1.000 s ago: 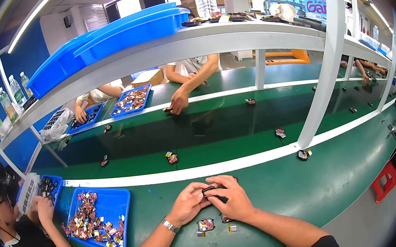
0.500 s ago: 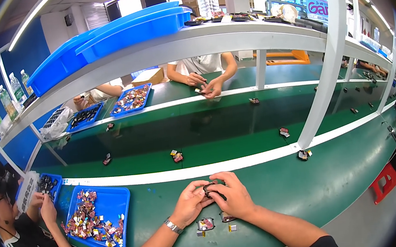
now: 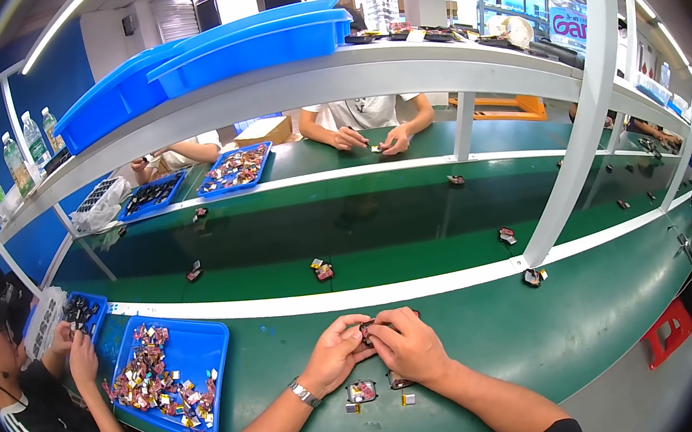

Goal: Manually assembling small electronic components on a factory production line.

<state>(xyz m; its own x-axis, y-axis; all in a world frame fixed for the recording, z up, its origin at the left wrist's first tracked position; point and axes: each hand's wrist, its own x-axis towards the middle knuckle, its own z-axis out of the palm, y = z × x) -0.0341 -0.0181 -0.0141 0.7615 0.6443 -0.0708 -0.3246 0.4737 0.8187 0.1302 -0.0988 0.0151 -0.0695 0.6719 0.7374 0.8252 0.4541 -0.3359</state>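
Between my two hands is a small black device case (image 3: 367,333) with dark red parts showing, largely covered by fingers. My left hand (image 3: 337,358), with a metal watch on its wrist, pinches the case from its left side. The fingers of my right hand (image 3: 410,347) bend over it and press from the right. Below them on the green bench lies an open dark-rimmed case (image 3: 363,391) with reddish parts inside and a small silver-and-yellow battery (image 3: 353,408). Another case (image 3: 398,381) sits partly under my right hand, with a second battery (image 3: 409,399) beside it.
A blue tray (image 3: 223,349) of small wired parts stands at my left, near a co-worker (image 3: 53,420) handling black pieces. A white rail (image 3: 305,303) borders the green belt (image 3: 403,263), which carries scattered assemblies. A metal post (image 3: 577,113) rises at right; another person works opposite.
My right fingers have curled down closer over the case, and more of its reddish parts shows. The whole view has shifted slightly. Across the belt, the other person's hands have moved.
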